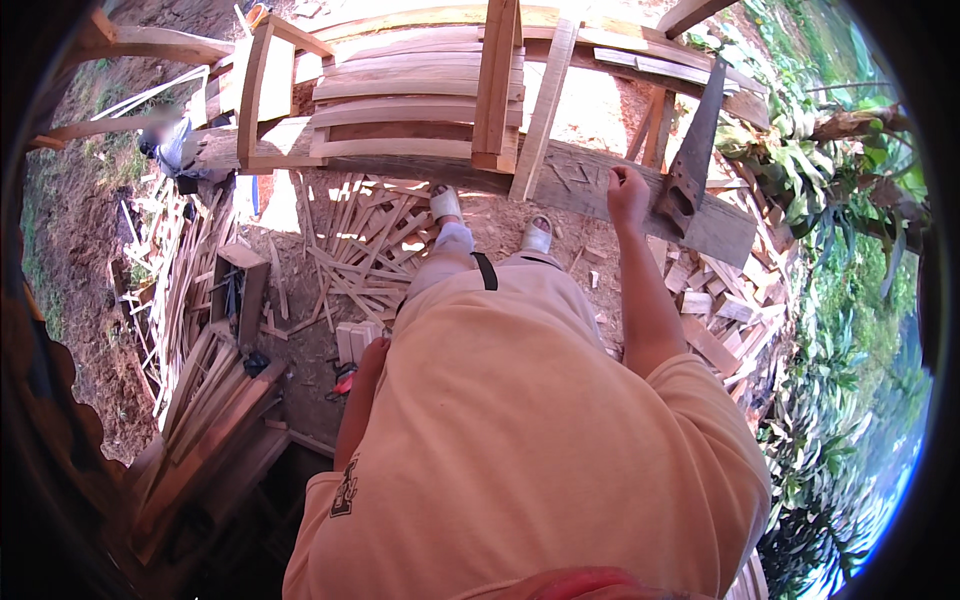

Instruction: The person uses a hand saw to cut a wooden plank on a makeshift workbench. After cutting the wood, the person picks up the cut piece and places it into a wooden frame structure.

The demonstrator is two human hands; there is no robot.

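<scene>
My right hand [627, 195] is over the thick grey plank [600, 196], its fingers drawn together. What they hold, if anything, is too small to make out. Just left of it, several thin, dark, nail-like pieces [566, 176] lie on the plank. A handsaw [690, 165] with a wooden handle rests to the right of that hand, blade pointing away. My left hand [374, 354] hangs low by my side, mostly hidden by my shirt. Pale wooden blocks [352, 340] show beside it, but contact is unclear.
A slatted wooden frame [410, 105] stands on the plank, with an upright post [496, 85] and a leaning batten [546, 110]. Wood strips [345, 235] litter the ground; offcuts [725, 305] pile at right. Stacked boards [205, 430] lie at left. Another person [178, 150] is at far left.
</scene>
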